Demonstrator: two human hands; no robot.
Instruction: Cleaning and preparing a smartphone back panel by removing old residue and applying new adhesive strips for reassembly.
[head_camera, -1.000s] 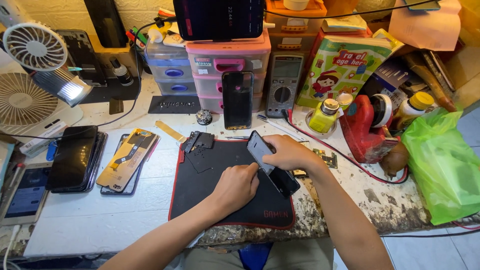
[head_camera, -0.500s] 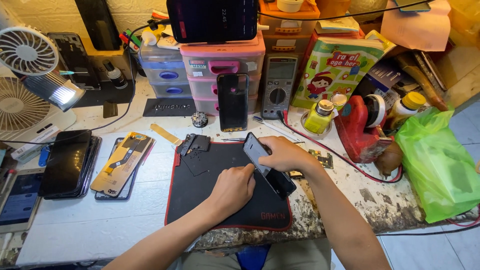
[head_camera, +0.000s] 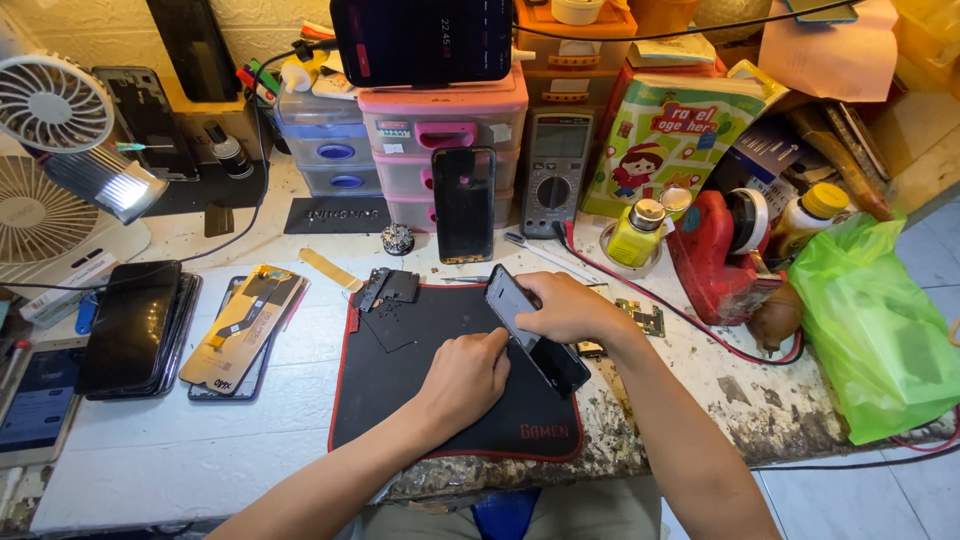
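A dark smartphone (head_camera: 512, 300) lies tilted on edge over the black, red-trimmed work mat (head_camera: 400, 400). My right hand (head_camera: 565, 305) grips it from above, fingers wrapped over its upper side. My left hand (head_camera: 462, 378) rests on the mat with fingertips pressed against the phone's lower long edge. A black phone part (head_camera: 388, 288) lies at the mat's far edge, and a small circuit board (head_camera: 645, 318) sits just right of my right wrist.
Phones and a gold-backed panel (head_camera: 240, 322) are stacked at the left beside two fans (head_camera: 50, 105). Plastic drawers (head_camera: 440, 140), a leaning black phone back (head_camera: 463, 205), a multimeter (head_camera: 556, 172), a yellow bottle (head_camera: 636, 232), a red tape dispenser (head_camera: 712, 255) and a green bag (head_camera: 880, 330) crowd the back and right.
My hands and the phone have stayed in nearly the same pose. The view has shifted slightly, and my left fingers press a little closer along the phone's edge.
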